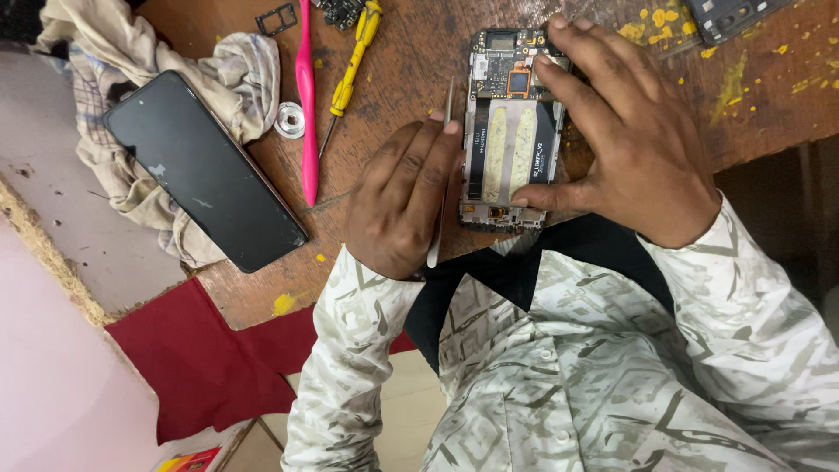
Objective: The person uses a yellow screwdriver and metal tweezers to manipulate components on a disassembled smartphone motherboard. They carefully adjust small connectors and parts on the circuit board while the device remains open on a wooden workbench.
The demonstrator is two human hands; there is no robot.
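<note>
phone [511, 131]: opened, back up, on wooden bench [411, 61], long axis near-to-far, camera end far | left hand [404, 203]: closed around tweezers [444, 175], just left of phone | right hand [612, 131]: fingers spread, pressing phone, gripping nothing

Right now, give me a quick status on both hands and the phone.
Left hand grips tweezers beside the opened phone. Right hand pins the phone to the table. Nothing blocking.
</note>
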